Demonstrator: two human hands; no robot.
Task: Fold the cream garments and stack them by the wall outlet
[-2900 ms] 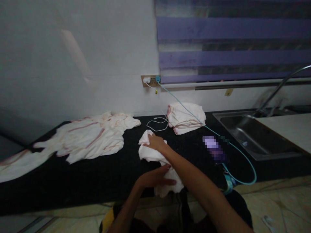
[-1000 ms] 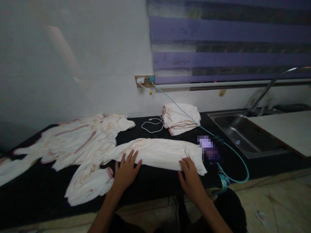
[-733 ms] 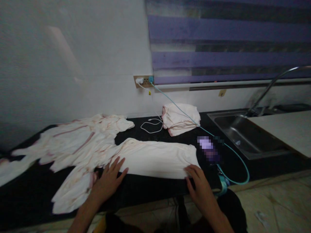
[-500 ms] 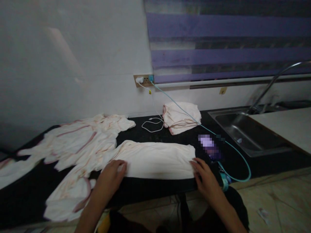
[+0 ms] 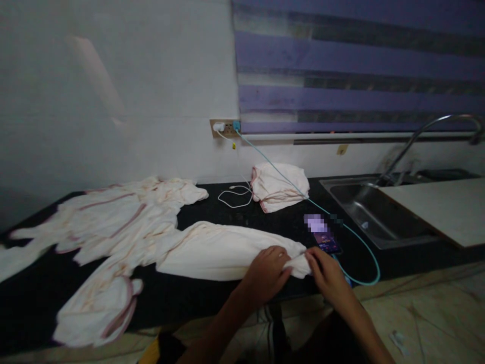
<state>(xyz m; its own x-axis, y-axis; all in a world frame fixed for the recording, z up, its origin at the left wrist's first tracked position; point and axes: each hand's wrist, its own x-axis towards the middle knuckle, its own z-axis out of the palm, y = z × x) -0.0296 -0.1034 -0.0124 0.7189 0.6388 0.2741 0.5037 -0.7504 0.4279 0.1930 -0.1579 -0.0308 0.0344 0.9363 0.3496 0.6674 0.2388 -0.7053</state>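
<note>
A long cream-white cloth (image 5: 215,253) lies stretched along the black counter in front of me; its left end meets a rumpled heap of the same fabric. At its right end my right hand (image 5: 328,273) pinches the edge, which is bunched and slightly raised. Close beside it, my left hand (image 5: 267,270) has its fingers curled over the near right part of the cloth, gripping it. The rumpled cream cloth (image 5: 125,217) with pinkish trim spreads over the left of the counter, one piece hanging toward the front edge. Whether heap and cloth are one piece I cannot tell.
A folded cream cloth bundle (image 5: 282,187) sits against the wall. A white cable (image 5: 237,205) loops beside it. A teal cable (image 5: 273,164) runs from the wall socket (image 5: 226,128) past a phone (image 5: 328,242). On the right are a metal sink (image 5: 379,217) and a pale board (image 5: 447,202).
My left hand has moved right, from the cloth's left end to near its right end. My right hand now pinches the right edge, which has become bunched.
</note>
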